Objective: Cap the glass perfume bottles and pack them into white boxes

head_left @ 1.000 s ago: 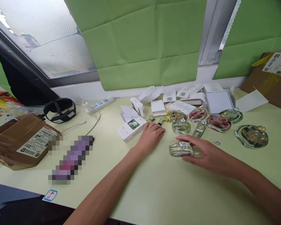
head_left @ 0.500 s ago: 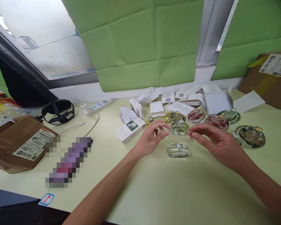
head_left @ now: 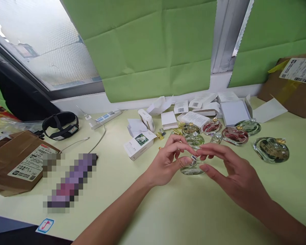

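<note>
Cap (head_left: 193, 158) is pinched in the left hand (head_left: 165, 164) over the glass bottle (head_left: 191, 171), likely for fine control; right hand (head_left: 236, 174) curves alongside, half-open, apparently empty.

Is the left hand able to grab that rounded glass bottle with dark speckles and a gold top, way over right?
Probably not easily: the right hand is between the left hand and the speckled bottle, and the left fingers seem to pinch a small shiny silver piece.

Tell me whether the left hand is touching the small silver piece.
Touching: in the head view, the left hand pinches the small silver piece between thumb and finger.
</note>
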`<state>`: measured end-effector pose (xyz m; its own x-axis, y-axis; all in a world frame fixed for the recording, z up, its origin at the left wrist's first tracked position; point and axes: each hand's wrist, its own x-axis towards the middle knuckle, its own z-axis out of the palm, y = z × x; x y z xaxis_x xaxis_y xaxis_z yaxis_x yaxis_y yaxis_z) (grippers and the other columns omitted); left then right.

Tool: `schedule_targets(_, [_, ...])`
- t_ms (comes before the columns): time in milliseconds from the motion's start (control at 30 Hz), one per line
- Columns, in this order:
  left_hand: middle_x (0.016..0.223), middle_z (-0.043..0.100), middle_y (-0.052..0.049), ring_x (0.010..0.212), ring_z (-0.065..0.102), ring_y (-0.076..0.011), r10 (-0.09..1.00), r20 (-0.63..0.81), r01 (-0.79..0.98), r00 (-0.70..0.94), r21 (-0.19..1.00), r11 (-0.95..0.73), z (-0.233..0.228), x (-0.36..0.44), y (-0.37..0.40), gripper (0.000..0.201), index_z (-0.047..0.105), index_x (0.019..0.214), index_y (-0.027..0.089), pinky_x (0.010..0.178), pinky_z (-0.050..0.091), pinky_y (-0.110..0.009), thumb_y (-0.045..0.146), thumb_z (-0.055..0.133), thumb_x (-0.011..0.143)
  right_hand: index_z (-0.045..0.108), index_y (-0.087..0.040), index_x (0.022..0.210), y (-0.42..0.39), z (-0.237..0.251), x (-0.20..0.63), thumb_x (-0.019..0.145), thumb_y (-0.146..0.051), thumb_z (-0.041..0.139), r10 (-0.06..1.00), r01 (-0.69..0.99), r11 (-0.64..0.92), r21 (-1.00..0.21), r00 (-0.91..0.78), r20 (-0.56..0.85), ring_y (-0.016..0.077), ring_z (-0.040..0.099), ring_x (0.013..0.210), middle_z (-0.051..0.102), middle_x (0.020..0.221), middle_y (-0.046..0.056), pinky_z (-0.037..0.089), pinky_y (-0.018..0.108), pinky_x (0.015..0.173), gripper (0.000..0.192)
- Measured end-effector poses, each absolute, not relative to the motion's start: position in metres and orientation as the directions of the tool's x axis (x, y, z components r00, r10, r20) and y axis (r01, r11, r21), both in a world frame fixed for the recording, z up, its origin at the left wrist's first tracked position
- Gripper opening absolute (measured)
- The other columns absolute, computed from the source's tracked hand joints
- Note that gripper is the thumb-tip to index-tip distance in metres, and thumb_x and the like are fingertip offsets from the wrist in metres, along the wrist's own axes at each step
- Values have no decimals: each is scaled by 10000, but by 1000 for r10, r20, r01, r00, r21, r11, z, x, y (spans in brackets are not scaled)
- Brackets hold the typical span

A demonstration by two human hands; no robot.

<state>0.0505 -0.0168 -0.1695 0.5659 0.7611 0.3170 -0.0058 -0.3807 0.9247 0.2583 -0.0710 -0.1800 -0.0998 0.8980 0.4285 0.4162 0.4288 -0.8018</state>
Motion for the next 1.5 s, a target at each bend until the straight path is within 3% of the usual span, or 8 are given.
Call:
schedule_targets(100, [1110, 451, -57, 995, 474, -159, 740, 352, 3, 573, 902, -431, -171, 53, -21, 115, 682, 1034, 276, 809, 447, -301, 293, 637, 930, 567, -373, 1225, -73, -180, 256, 894, -362, 673, 919, 384, 388, -838, -98, 381, 152, 684, 1054, 733, 1118, -29, 568, 219, 782, 348])
schedule_targets(233, [1133, 469, -60, 1084, 497, -179, 714, 371, 17, 594, 882, -472, -171, 56, -24, 110, 676, 1029, 283, 896, 471, -339, 255, 624, 937, 617, -348, 1136, -71, -178, 254, 898, -356, 665, 898, 400, 428, -810, -88, 431, 143, 698, 950, 728, 1077, -23, 571, 226, 760, 243])
schedule_targets(433, [1123, 538, -51, 942, 516, -157, 769, 382, 157, 513, 839, -522, -172, 57, -25, 331, 585, 1200, 326, 759, 451, -303, 318, 696, 889, 602, -333, 1145, -68, -176, 256, 884, -322, 689, 855, 431, 500, -751, -106, 508, 177, 662, 830, 735, 935, -7, 552, 319, 757, 276])
schedule_targets(700, [1067, 543, -52, 952, 527, -158, 757, 376, 240, 534, 792, -562, -175, 57, -24, 185, 640, 1106, 288, 777, 459, -301, 341, 636, 929, 574, -343, 1166, -66, -176, 258, 864, -173, 709, 727, 437, 658, -613, -155, 669, 152, 598, 837, 700, 899, -27, 508, 293, 731, 372])
schedule_targets(967, [1151, 533, -65, 1111, 499, -224, 712, 271, 383, 648, 692, -612, -178, 50, -15, 526, 543, 1181, 247, 949, 464, -383, 382, 798, 741, 721, -326, 1012, -57, -179, 270, 842, -352, 735, 943, 233, 332, -914, -107, 315, 183, 651, 1004, 740, 1036, -9, 535, 300, 867, 173])
schedule_targets(1167, [1102, 558, -62, 1070, 508, -222, 694, 164, 489, 701, 597, -636, -185, 49, -10, 395, 597, 1116, 224, 963, 456, -378, 406, 745, 797, 768, -270, 1020, -47, -184, 268, 833, -449, 717, 986, 125, 80, -989, -155, 60, 211, 696, 936, 760, 1017, 47, 564, 334, 825, 264])
schedule_targets(1333, [1066, 566, -58, 1063, 521, -224, 677, 170, 478, 716, 588, -653, -186, 50, -11, 385, 605, 1143, 232, 935, 466, -363, 430, 712, 831, 768, -255, 1062, -46, -193, 261, 821, -484, 719, 985, 39, 25, -999, -170, 18, 232, 700, 977, 758, 1089, 74, 574, 359, 843, 336])
schedule_targets(1500, [1042, 578, -58, 1045, 521, -225, 680, 156, 487, 716, 586, -647, -185, 50, -10, 338, 618, 1073, 216, 927, 469, -370, 438, 703, 833, 773, -263, 1004, -46, -195, 258, 827, -468, 722, 978, 32, 26, -999, -206, 19, 215, 700, 983, 762, 1044, 52, 558, 328, 865, 275])
